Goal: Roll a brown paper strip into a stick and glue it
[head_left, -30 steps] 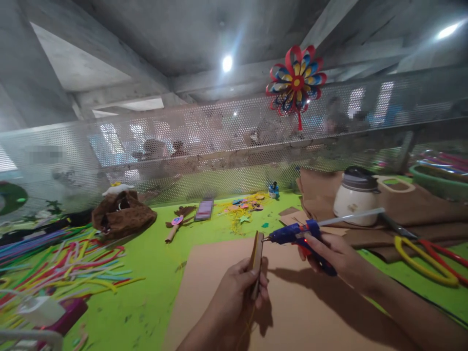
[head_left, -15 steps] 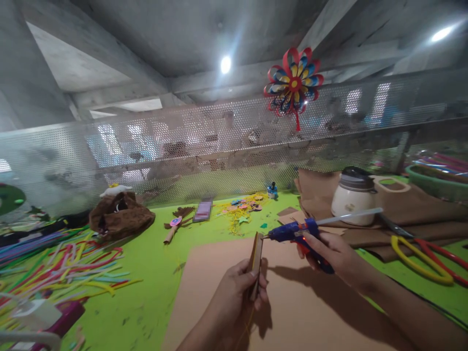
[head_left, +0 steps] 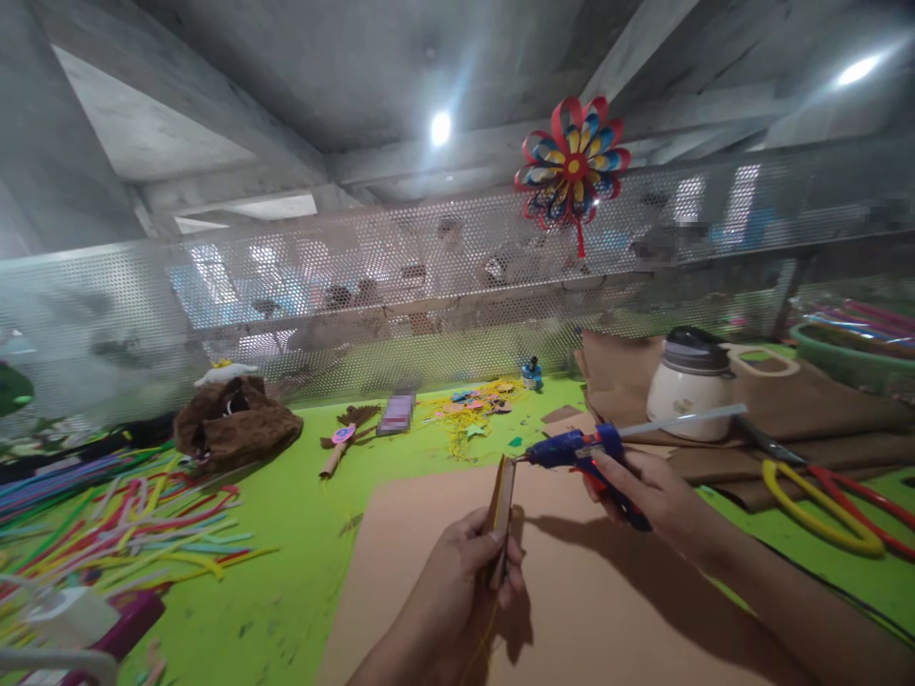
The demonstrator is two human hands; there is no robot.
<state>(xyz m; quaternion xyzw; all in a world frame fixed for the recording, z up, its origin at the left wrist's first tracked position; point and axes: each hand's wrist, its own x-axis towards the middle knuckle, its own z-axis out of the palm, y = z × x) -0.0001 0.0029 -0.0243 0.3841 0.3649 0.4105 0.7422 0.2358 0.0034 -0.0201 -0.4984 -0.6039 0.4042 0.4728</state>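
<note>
My left hand (head_left: 477, 562) is closed around a narrow folded strip of brown paper (head_left: 503, 510), held upright with its tip pointing up. Yellow thread (head_left: 488, 624) trails below that hand. In my right hand (head_left: 654, 491) is a blue hot glue gun (head_left: 572, 452), with a clear glue stick (head_left: 682, 419) poking out of its back. The nozzle is at the top end of the paper strip; whether it touches cannot be made out. Under both hands lies a large sheet of brown paper (head_left: 415, 543) on the green tabletop (head_left: 272, 610).
Scissors with yellow and red handles (head_left: 822, 505) and a white jug (head_left: 690, 391) are at right, by folded brown paper (head_left: 822, 410). Colourful pipe cleaners (head_left: 164, 524) spread leftward. Further back are a paper craft (head_left: 343, 436), a phone (head_left: 396, 412) and a small blue bottle (head_left: 532, 373).
Hardly anything differs. The glue gun and the paper strip stay together at nearly the same spot, and the view has shifted very slightly.
</note>
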